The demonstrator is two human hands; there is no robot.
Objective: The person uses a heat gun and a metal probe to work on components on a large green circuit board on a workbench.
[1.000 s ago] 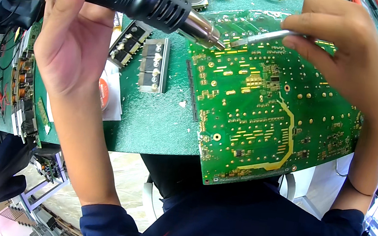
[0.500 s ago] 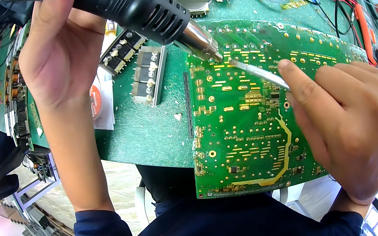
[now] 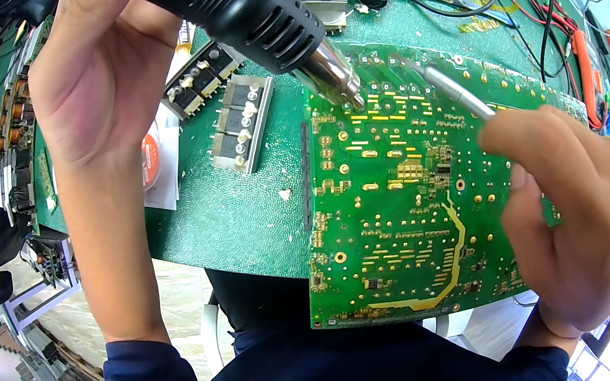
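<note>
One green circuit board (image 3: 406, 207) carries a broad, bent gold trace (image 3: 457, 262).

The green tabletop (image 3: 257, 219) bears a circuit board (image 3: 403, 217) jutting over its near edge, two component-bearing metal strips (image 3: 258, 132) toward the left edge, and an orange tool (image 3: 585, 71) near the right.

We looked down from the person's head, through the left of two side-by-side fisheye cameras, facing the bench (image 3: 228, 226). The left hand (image 3: 98, 73) and right hand (image 3: 571, 206) sat close below us, the board (image 3: 397, 204) farther down. Our wide, upright view reached the shirt (image 3: 379, 379) and floor (image 3: 175, 293) at the bottom and bent straight edges toward its dark round rim.
</note>
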